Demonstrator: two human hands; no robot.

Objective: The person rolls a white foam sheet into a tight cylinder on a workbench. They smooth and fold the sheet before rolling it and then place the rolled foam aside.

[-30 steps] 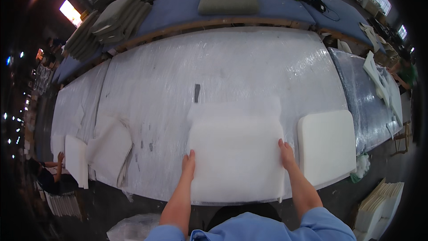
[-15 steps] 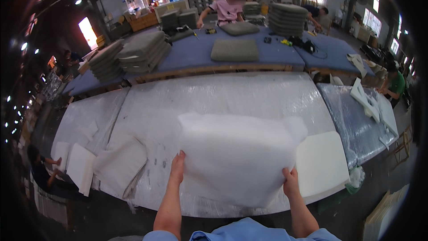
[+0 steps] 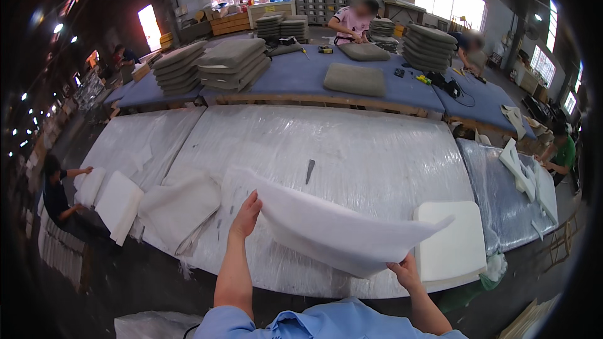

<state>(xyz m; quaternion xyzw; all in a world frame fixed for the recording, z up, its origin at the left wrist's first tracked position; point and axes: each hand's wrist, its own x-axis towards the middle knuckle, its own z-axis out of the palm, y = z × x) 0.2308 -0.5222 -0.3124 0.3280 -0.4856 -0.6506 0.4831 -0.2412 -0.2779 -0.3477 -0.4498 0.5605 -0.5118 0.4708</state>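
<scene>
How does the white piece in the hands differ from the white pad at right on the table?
The held piece is raised and tilted; the pad lies flat on the table. The held piece bends, with curving edges; the pad shows straighter sides and rounded corners. Both are whitish.

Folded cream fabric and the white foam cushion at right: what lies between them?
The head view shows white padding, held by left hand and right hand, over the plastic-wrapped table.
</scene>
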